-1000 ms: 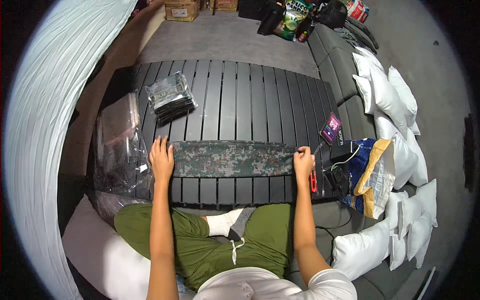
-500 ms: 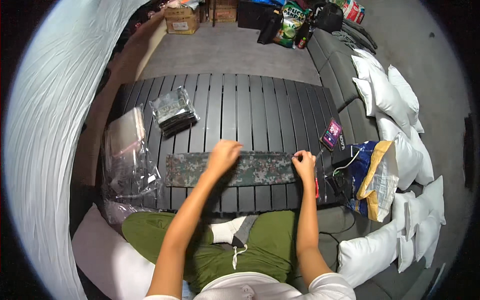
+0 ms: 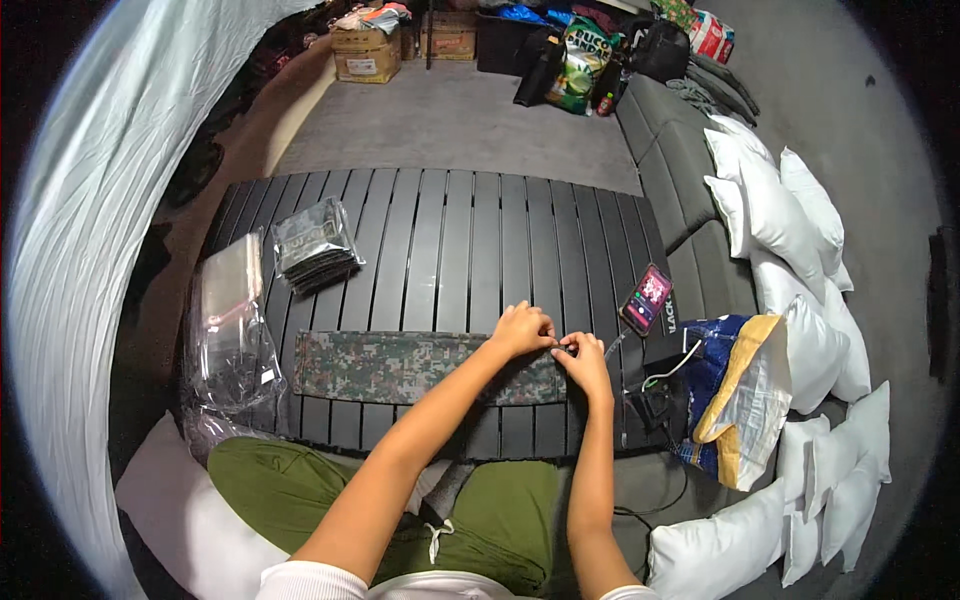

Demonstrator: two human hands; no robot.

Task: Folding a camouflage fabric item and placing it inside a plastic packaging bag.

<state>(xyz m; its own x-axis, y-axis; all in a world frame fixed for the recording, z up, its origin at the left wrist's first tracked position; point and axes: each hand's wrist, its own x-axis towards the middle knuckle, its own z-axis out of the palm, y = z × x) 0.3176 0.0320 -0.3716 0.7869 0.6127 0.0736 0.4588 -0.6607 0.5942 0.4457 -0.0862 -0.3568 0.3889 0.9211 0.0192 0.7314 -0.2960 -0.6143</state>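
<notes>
A long, flat strip of camouflage cloth (image 3: pixel 385 367) lies across the near part of a dark slatted table (image 3: pixel 430 240). Close together at its far right corner are both my hands. My left hand (image 3: pixel 523 330) is closed, thumb and fingers pinching the far edge of the cloth. Facing it, my right hand (image 3: pixel 586 362) pinches the corner, its fingertips almost touching the left ones. My left forearm crosses over the cloth and hides part of its near edge.
Stacked packets in clear plastic (image 3: pixel 316 245) and a pile of clear bags (image 3: pixel 232 300) are on the table's left. A phone (image 3: pixel 646 299) rests at the right, near a blue and yellow sack (image 3: pixel 735 390). White pillows (image 3: pixel 775 205) line the grey sofa (image 3: pixel 660 140).
My left hand has moved right along the cloth to join my right hand at the corner. The view has shifted, so the table sits lower and further left in the picture.
</notes>
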